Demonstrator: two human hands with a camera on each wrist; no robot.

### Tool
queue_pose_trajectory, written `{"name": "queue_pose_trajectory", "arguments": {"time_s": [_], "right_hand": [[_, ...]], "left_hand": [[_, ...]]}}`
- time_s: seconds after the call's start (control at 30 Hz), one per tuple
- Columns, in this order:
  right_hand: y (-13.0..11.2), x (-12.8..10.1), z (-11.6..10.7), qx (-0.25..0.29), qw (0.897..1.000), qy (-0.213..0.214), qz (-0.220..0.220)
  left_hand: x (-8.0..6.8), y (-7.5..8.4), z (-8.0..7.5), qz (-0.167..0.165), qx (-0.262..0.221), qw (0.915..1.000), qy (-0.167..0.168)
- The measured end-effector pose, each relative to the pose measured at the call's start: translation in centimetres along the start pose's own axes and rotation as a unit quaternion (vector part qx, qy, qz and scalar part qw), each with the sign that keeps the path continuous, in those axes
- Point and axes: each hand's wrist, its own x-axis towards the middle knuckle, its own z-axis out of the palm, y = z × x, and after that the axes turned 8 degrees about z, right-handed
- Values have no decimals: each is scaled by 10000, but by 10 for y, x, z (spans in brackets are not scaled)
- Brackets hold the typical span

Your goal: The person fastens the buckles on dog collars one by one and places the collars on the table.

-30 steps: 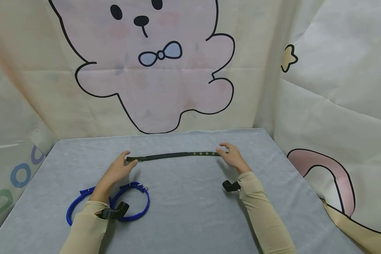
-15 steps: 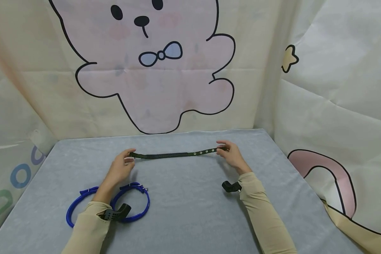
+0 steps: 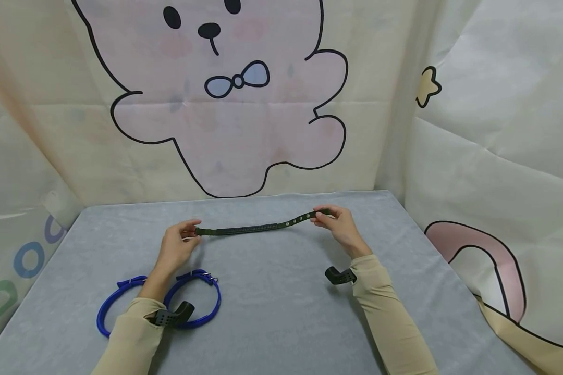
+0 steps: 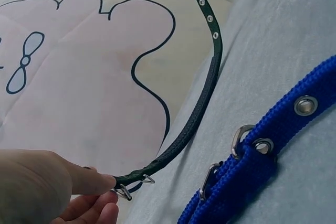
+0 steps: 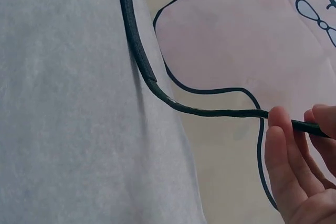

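A person's left hand (image 3: 174, 245) and right hand (image 3: 341, 229) pinch opposite ends of a dark strap (image 3: 246, 229) at a grey table (image 3: 281, 297).
The step appears to be raising the strap; the next move likely calls for steady pinches at both ends. The hands reach forward, well apart, the strap's right end angled upward.

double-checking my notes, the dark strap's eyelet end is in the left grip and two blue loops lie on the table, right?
Not quite: the eyelet end of the dark strap is in the right grip, as the head view shows. Two blue loops do lie on the table.
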Motion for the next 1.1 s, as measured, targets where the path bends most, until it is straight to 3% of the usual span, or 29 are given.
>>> {"name": "queue_pose_trajectory", "arguments": {"time_s": [0.43, 0.57, 0.8, 1.1], "right_hand": [[-12, -10, -1, 7, 9987, -197, -481], [-17, -13, -1, -48, 9981, -322, -518], [-25, -19, 2, -829, 9925, -725, -533], [-33, -30, 17, -1353, 9783, -1472, -548]], "left_hand": [[-1, 10, -5, 252, 78, 9994, -206], [-2, 16, -7, 505, 166, 9978, -392], [-6, 35, -8, 909, 130, 9920, -861], [-16, 61, -9, 999, -16, 9871, -1254]]}}
